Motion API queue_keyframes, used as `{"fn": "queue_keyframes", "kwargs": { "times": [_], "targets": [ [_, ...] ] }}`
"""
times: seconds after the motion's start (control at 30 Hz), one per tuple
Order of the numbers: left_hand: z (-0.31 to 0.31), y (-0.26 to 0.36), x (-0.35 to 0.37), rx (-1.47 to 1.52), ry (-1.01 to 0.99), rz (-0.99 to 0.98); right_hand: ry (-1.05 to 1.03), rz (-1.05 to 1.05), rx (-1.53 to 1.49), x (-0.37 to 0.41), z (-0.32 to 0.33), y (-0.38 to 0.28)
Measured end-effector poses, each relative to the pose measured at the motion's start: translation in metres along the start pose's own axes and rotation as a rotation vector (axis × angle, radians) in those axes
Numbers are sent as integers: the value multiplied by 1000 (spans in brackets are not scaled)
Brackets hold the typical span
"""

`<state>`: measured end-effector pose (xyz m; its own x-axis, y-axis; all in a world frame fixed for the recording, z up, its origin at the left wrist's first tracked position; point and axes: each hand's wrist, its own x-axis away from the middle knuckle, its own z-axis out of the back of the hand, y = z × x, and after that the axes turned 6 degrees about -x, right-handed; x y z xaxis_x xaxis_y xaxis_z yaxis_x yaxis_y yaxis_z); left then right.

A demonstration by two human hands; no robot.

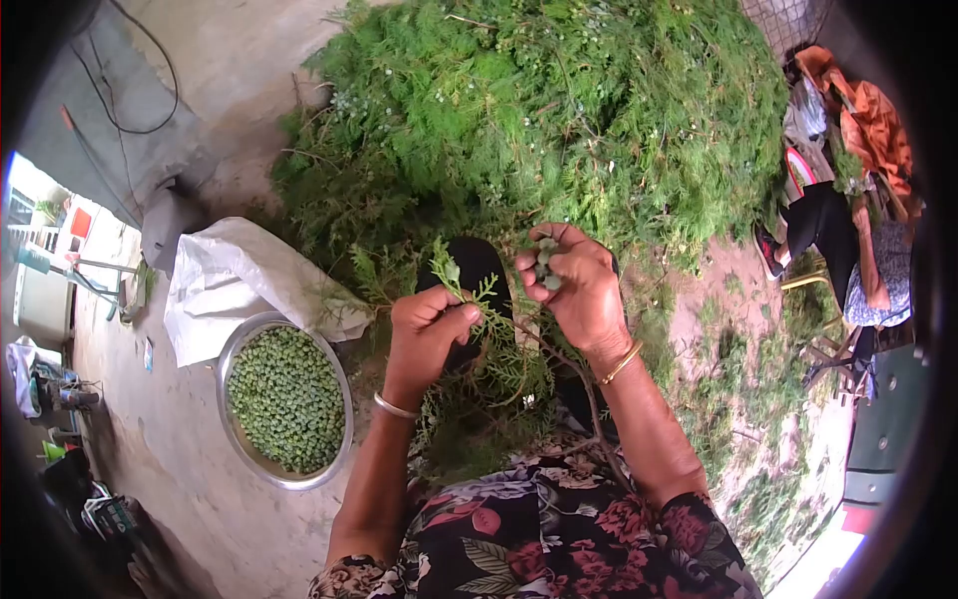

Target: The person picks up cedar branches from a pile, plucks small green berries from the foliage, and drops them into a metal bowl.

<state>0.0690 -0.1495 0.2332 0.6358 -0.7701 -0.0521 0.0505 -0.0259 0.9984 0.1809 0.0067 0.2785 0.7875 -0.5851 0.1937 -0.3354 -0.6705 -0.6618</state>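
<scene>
Across my lap lies a leafy evergreen branch with scaly, cypress-like sprays and a brown stem. My left hand pinches a green sprig of it between thumb and fingers. Several round, grey-green seed cones sit in the curled fingers of my right hand, just right of that sprig and a little above it. To the left on the floor, a round metal basin holds a great many similar green cones.
A big heap of cut evergreen branches rises in front of me. A white sack lies against the basin. At right another person sits near an orange cloth. Loose green bits litter the floor there.
</scene>
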Motion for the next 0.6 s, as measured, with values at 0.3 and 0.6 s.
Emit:
{"fn": "queue_keyframes", "kwargs": {
  "times": [0.3,0.6],
  "targets": [
    [0,1,-7,-379,-47,-366,-179,162,721,-14,-28,26],
    [7,-8,4,-325,-10,9,124,80,-41,-31,1,-5]
  ]
}}
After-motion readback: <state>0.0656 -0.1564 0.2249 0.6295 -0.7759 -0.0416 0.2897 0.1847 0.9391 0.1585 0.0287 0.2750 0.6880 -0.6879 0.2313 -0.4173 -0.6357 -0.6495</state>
